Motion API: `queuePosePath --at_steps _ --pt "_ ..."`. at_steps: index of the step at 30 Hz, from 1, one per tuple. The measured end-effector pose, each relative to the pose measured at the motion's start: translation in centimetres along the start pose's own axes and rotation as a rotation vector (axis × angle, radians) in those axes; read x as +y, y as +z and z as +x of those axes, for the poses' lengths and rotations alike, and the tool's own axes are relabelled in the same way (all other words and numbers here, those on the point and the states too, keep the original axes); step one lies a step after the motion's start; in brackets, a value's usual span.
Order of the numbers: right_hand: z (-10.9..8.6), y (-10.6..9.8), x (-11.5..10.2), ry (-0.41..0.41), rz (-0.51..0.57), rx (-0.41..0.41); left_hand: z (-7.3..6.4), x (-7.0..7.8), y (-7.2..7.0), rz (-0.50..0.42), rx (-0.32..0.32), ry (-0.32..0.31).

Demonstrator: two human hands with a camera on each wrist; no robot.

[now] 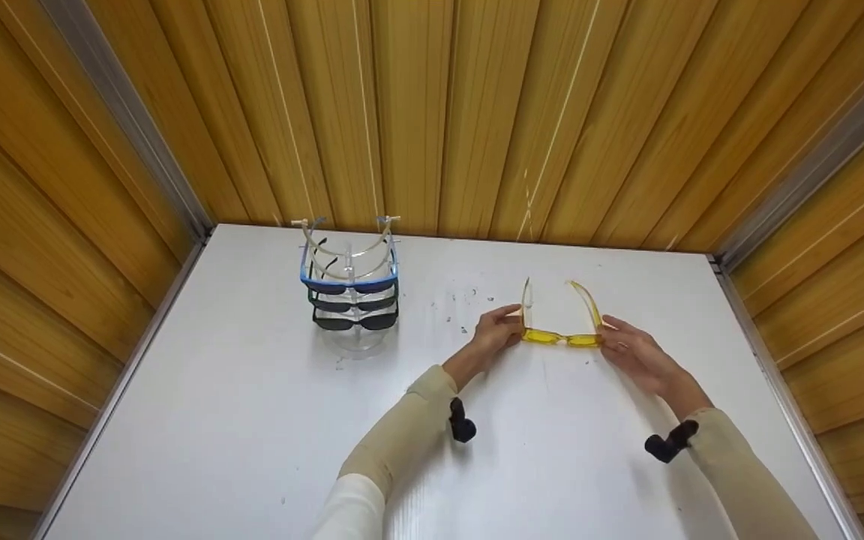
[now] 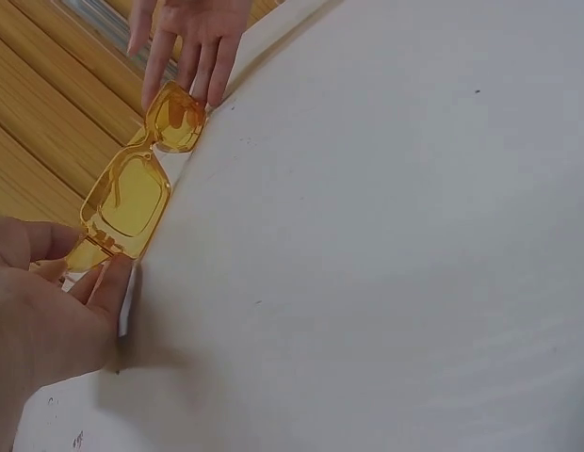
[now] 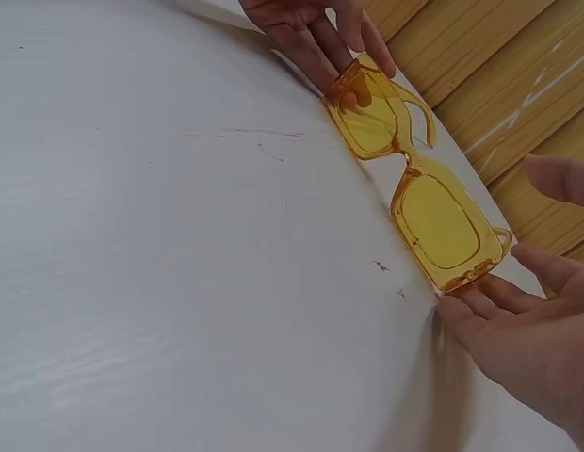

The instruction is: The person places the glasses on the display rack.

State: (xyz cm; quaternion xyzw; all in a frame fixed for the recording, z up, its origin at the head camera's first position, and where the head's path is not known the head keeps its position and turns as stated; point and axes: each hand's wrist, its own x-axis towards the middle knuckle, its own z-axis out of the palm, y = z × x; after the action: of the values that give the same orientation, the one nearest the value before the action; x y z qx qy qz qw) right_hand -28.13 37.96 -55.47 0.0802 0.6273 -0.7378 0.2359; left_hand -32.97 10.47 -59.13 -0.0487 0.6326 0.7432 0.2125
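Note:
Yellow sunglasses (image 1: 543, 337) with see-through frames stand on the white table, temples unfolded and pointing away from me. At their left hinge my left hand (image 1: 497, 331) pinches the frame between thumb and fingers, as the left wrist view (image 2: 47, 311) shows up close. My right hand (image 1: 638, 355) is at the other hinge. Its fairly straight fingers touch the frame's corner there, and its thumb stands apart from the lens (image 3: 441, 221) in the right wrist view. The tips of some right fingers are hidden behind the frame.
Left of the hands, a clear display stand (image 1: 349, 259) bears blue-framed sunglasses (image 1: 349, 286) above two dark pairs, the lowest being black sunglasses (image 1: 357, 322). Wood-patterned corrugated walls (image 1: 409, 112) enclose the table (image 1: 237, 420) at the back and sides.

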Motion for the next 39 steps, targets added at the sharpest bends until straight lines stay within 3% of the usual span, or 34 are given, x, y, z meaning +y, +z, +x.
queuePosePath --at_steps 13,22,30,39 --pt "-2.8 0.0 0.9 0.057 0.03 -0.009 -1.9 -0.8 -1.6 0.045 -0.099 -0.04" --pt "-3.9 1.1 0.6 0.037 -0.029 -0.031 -3.7 0.4 -3.0 0.036 -0.172 -0.031" --pt "-4.9 2.0 1.1 -0.008 -0.104 -0.093 -5.8 1.4 -4.7 0.052 -0.254 -0.033" --pt "-5.4 3.9 1.0 -0.043 -0.115 -0.126 -8.0 2.1 -7.2 0.025 -0.311 -0.051"
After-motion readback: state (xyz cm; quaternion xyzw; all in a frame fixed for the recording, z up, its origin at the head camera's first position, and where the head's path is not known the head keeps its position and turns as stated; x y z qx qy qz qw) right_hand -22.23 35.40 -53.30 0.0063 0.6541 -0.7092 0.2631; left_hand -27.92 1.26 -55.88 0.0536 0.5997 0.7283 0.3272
